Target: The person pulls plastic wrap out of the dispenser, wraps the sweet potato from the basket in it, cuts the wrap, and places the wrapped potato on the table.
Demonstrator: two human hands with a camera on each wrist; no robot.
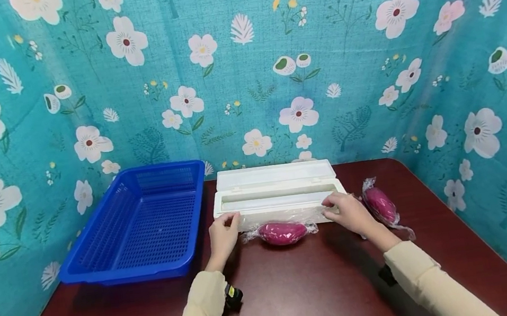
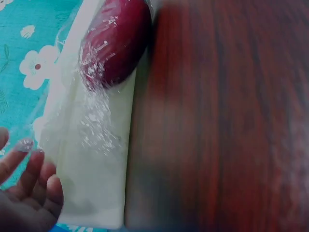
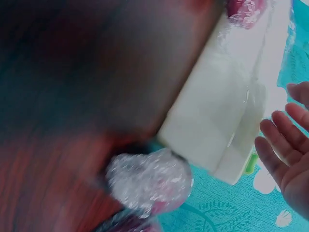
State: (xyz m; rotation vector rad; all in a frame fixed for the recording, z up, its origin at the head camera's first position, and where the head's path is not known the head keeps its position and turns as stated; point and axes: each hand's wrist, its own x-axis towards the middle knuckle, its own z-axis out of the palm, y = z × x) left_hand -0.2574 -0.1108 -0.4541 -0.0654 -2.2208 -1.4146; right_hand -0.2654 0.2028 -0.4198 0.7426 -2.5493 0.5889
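Note:
A magenta, rounded oblong object [image 1: 282, 233] in clear plastic wrap lies before a white dispenser box [image 1: 280, 196], its wrap bunched at both ends. Clear plastic wrap [image 2: 99, 123] also shows over the box front in the left wrist view. By the box's front left corner, my left hand [image 1: 223, 235] has thumb and forefinger close together, with shiny film at a fingertip. At the front right corner, my right hand [image 1: 348, 211] is held with fingers apart; in the right wrist view its fingers [image 3: 285, 140] are extended and nothing shows between them.
A blue plastic basket [image 1: 192, 241] stands on the left. Beyond the right hand lies a second wrapped magenta object [image 1: 380, 205]. The dispenser's lid [image 1: 275, 174] is raised at the back. Flowered teal cloth [image 1: 242, 74] surrounds the dark red table [image 1: 290, 292].

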